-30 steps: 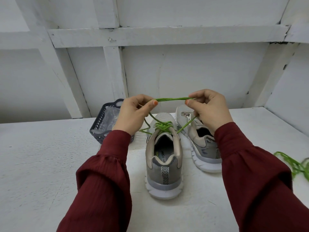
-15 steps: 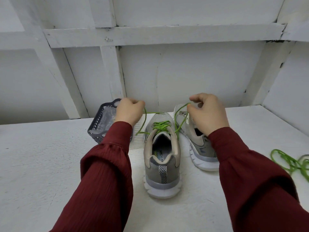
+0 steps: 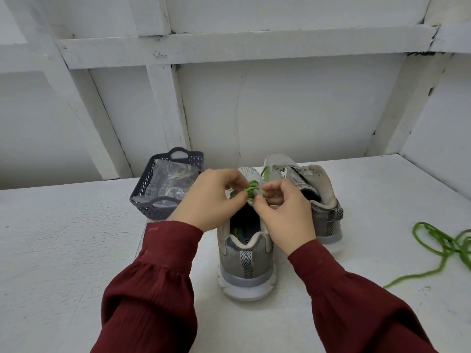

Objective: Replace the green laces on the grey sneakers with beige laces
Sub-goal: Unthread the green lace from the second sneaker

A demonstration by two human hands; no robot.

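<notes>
Pinching the bright green lace over the tongue of the near grey mesh sneaker with a white sole, both hands are working close together at the top eyelets. The left hand is closing its thumb and forefinger on the lace from the left side, while the right hand is grasping the same bunched green loop from the right, its fingertips nearly touching those of the left. Both wrists are showing dark red crinkled fabric sleeves.

This near sneaker is standing upright on the white painted tabletop, heel toward the camera, with a black-and-white herringbone pull tab running down its heel. Just beside it on the right, and slightly farther back, the second grey sneaker is sitting with its tongue pulled open; only a short strip of green is showing near its toe.

A loose bright green lace is lying in loops on the tabletop near the right edge, well apart from the shoes. To the left of the sneakers, a dark grey perforated plastic basket is resting against the white panelled wall, holding a clear plastic packet with pale beige strands inside, presumably the replacement laces, though that is hard to make out.
</notes>
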